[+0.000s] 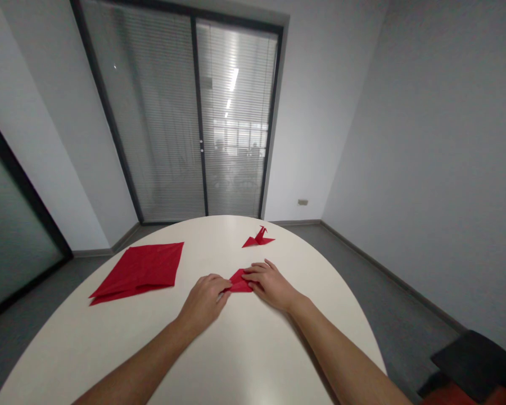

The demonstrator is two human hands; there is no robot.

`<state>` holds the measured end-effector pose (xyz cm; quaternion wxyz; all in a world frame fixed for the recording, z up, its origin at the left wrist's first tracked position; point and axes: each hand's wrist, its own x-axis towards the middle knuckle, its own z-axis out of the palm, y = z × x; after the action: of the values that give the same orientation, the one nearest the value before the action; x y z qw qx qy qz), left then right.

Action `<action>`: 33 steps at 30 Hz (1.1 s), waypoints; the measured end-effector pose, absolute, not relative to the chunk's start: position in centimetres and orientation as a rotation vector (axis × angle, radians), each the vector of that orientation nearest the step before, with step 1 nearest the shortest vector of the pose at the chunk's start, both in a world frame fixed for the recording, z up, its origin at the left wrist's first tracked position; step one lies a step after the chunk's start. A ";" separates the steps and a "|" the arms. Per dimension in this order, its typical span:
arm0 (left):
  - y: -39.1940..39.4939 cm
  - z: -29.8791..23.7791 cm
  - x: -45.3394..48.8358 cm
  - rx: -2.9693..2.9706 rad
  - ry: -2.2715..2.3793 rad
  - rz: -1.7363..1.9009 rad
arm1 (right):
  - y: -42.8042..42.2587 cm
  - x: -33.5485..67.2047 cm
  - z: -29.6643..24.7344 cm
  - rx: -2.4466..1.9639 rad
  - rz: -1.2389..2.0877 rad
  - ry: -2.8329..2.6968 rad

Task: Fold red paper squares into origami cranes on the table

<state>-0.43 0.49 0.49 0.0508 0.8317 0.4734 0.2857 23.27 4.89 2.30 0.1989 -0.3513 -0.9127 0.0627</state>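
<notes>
Head view: I'm sitting in a small room with grey walls [425, 140]. A sliding glass door [198, 124] with lowered blinds is closing off the far side. A white rounded tabletop [236, 349] is filling the lower middle of the view. A dark chair [472, 360] is showing at the lower right corner, off the tabletop.

I'm working a small folded red paper [239, 281]. It's lying flat on the tabletop just past centre, between my two hands.

My left hand [204, 301] is curling in loosely, knuckles up, fingertips meeting the paper's left edge. I can't tell whether it's pinching that edge or only pressing it.

My right hand [270, 284] is lying spread and flat, palm down. Its fingers [255, 270] are pressing on the paper's right part and covering some of it, not gripping anything.

A folded red paper crane [259, 237] is standing further out on the tabletop, beyond my right hand and well apart from the piece under my fingers.

A stack of flat red paper sheets [137, 270] is lying to the left, near the tabletop's left edge. Its corners are slightly fanned and it's sitting apart from my left hand.
</notes>
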 end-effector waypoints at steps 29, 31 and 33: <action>0.3 1.1 -0.4 2.584 1.563 0.651 | 5.1 22.9 1.9 -1.011 0.361 -2.407; 0.2 1.3 -0.4 2.611 1.561 0.616 | 5.1 22.7 1.9 -1.046 0.346 -2.390; 0.2 1.3 -0.3 2.639 1.568 0.589 | 5.0 22.5 2.0 -1.081 0.297 -2.387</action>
<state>-0.33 0.16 1.34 0.0082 0.8443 0.5016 0.1884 22.45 5.03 1.99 0.2494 -0.3970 -0.8765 0.1092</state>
